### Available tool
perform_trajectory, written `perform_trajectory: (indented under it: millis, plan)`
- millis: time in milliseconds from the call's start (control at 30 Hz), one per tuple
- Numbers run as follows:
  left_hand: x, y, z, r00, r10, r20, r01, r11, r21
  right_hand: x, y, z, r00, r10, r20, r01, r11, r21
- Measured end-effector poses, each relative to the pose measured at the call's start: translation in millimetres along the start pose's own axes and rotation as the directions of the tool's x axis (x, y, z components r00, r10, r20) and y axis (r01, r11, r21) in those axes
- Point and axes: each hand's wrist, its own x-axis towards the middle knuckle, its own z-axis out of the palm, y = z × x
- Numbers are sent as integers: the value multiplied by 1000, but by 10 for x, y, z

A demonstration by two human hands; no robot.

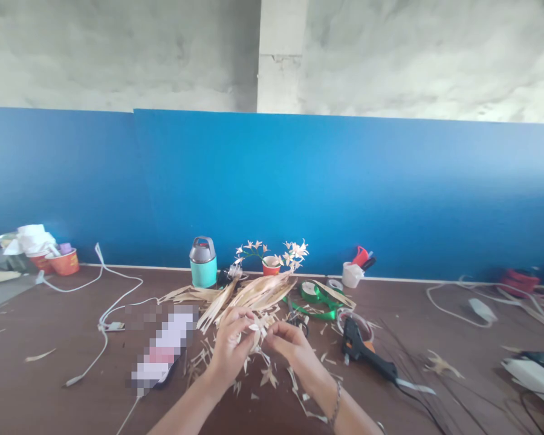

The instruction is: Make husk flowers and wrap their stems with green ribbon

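My left hand (232, 341) and my right hand (290, 345) are close together above the near middle of the table, fingers pinched. Between them is a small pale piece of dried husk (256, 338), its exact shape partly covered by the fingers. Both hands seem to grip it. Below, a star-shaped husk flower (269, 377) lies among scattered scraps. Just beyond the hands spreads a heap of long dried husk leaves (260, 291). Scissors (303, 326) lie to the right of the fingers, partly hidden.
A red cup (272, 266) holds husk flowers on green stems. Green ribbon (320, 296) and a black glue gun (367, 353) lie to the right. A teal flask (204, 264) stands behind, a blurred-out phone (165, 350) and white cables (104, 320) lie left. A blue partition (326, 187) closes the back.
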Motion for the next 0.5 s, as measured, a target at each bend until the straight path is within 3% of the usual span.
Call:
perform_trajectory:
  millis: [233,367,500]
  plan:
    - [4,-27,11,987,139,78,-148,982,120,-1,-39,-65,994,-108,-17,108,994,-18]
    - [-15,3,16,982,170,87,-180,976,124,6,-43,-53,997,-62,-36,63,998,21]
    - [-23,47,6,979,183,86,-190,978,82,20,-8,-42,996,80,-45,-74,989,126]
